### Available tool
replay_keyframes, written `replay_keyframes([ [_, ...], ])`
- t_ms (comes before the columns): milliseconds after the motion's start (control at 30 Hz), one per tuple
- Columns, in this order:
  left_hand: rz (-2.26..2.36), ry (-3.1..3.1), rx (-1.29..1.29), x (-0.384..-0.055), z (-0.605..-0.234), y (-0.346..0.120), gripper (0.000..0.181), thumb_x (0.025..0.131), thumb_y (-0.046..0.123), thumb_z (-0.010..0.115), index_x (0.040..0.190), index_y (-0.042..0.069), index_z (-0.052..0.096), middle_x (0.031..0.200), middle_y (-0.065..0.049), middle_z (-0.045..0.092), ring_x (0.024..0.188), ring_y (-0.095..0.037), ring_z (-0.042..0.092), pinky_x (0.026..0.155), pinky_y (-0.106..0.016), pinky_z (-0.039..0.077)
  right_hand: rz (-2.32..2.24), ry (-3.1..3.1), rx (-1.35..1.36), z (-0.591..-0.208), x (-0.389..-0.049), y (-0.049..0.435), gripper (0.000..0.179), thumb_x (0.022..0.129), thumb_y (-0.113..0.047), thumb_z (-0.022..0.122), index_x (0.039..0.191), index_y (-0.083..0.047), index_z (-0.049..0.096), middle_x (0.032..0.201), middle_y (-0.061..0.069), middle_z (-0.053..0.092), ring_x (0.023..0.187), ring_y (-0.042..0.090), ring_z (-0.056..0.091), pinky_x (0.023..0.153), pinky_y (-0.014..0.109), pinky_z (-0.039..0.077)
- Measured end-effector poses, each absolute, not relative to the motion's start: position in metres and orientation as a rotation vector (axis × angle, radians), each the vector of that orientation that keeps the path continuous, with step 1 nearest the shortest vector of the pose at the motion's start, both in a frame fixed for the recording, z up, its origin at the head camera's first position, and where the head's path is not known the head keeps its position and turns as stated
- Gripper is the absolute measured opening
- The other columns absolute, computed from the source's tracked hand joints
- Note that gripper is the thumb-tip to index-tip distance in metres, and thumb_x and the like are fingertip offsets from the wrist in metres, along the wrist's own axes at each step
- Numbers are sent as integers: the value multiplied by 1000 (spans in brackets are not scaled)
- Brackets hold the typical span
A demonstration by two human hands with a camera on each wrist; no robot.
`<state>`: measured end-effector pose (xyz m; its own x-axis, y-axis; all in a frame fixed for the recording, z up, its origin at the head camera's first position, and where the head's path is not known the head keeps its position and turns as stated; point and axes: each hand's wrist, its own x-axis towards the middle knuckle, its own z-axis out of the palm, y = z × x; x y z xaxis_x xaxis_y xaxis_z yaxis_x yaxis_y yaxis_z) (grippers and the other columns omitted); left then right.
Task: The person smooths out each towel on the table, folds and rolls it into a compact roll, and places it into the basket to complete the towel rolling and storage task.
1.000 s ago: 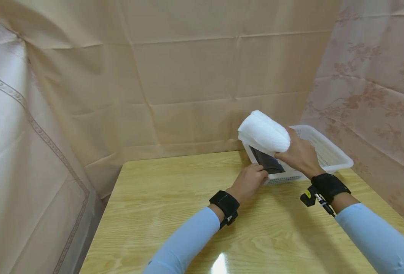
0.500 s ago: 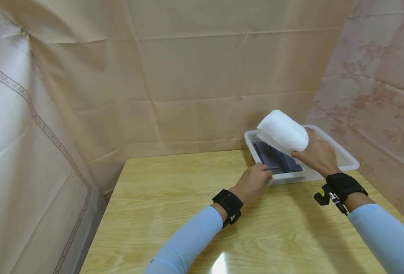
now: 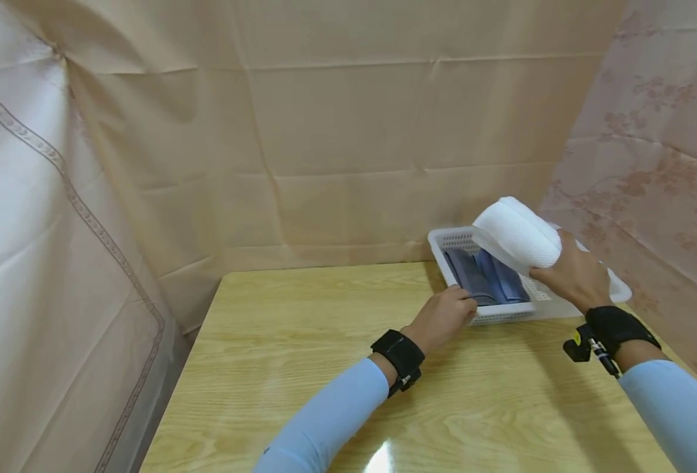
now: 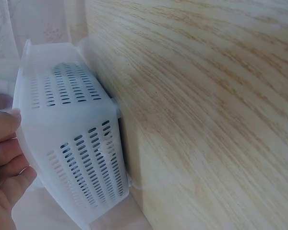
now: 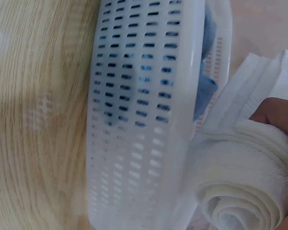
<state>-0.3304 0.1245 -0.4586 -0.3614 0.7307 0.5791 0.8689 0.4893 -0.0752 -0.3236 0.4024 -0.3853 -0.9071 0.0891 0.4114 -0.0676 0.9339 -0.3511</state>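
My left hand pinches the near left corner rim of a white plastic basket. In the left wrist view, the fingertips lie against the rim above its slotted walls. Above the basket's right part, my right hand grips a rolled white towel. The towel's spiral end shows in the right wrist view, close beside the rim. Inside the basket, at its left, lie a dark grey folded cloth and a blue one, side by side. The towel and right hand hide part of the basket's inside.
The basket stands at the back right of a wood-grain table. A beige curtain hangs behind the table, with a flowered cloth on the right and a pale drape on the left.
My right hand has carried the rolled towel rightward over the basket, bringing the grey and blue cloths into fuller view. The left hand keeps its hold on the rim. The head view has shifted slightly.
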Motion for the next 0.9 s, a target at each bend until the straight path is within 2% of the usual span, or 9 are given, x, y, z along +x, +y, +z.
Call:
replay_keyframes([
  [233,-310,-2167,-1315,-329,-457,125,9,100,19,70,100,17,79,98,5,69,90,-8,60,82,-11,45,527,-2666,-49,-388,-322,417,89,82,-30,80,149,8,35,118,40,53,93,59,56,64,69,45],
  [567,-289,-2188,-1312,-327,-456,125,11,101,20,68,99,18,79,97,7,70,89,-7,59,80,-10,44,540,-2678,-61,-391,-324,426,81,83,-30,81,141,11,41,121,37,53,100,57,53,70,70,45],
  [733,-283,-2201,-1308,-328,-458,126,12,102,20,68,97,19,79,95,8,68,87,-6,58,78,-10,44,561,-2675,-70,-391,-324,425,82,83,-29,81,141,11,40,121,38,52,100,57,53,69,70,45],
  [900,-294,-2205,-1303,-327,-456,125,12,102,20,68,97,19,78,95,8,68,87,-6,58,78,-11,44,575,-2674,-90,-391,-327,425,82,84,-29,81,142,11,39,124,38,51,102,58,52,73,72,44],
])
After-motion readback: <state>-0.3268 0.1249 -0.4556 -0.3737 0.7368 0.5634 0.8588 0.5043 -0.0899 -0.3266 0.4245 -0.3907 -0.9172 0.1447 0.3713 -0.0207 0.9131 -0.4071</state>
